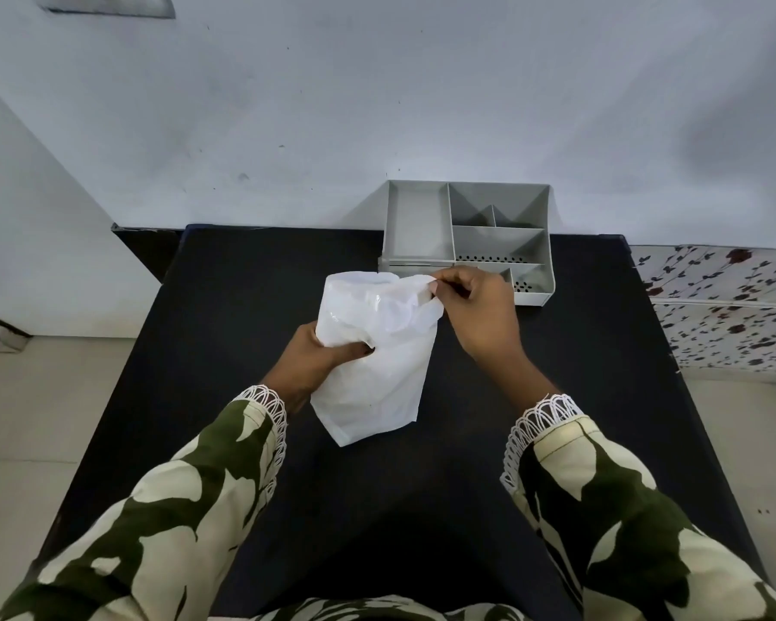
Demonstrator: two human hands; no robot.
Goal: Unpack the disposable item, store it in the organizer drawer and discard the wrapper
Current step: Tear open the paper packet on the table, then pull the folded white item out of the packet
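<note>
A white plastic wrapper (372,378) is held upright above the middle of the black table (579,351). My left hand (319,358) grips its left side at mid height. My right hand (476,307) pinches the wrapper's top right corner, and the top looks pulled apart. Something pale and crumpled shows inside the top; I cannot tell what it is. The grey organizer (422,221) with several compartments stands at the table's far edge, just behind my right hand. Its drawer front is partly hidden by that hand.
A white wall rises directly behind the table. A floral-patterned surface (726,302) lies to the right of the table. Pale floor tiles show on both sides. My green-and-cream sleeves fill the lower part of the view.
</note>
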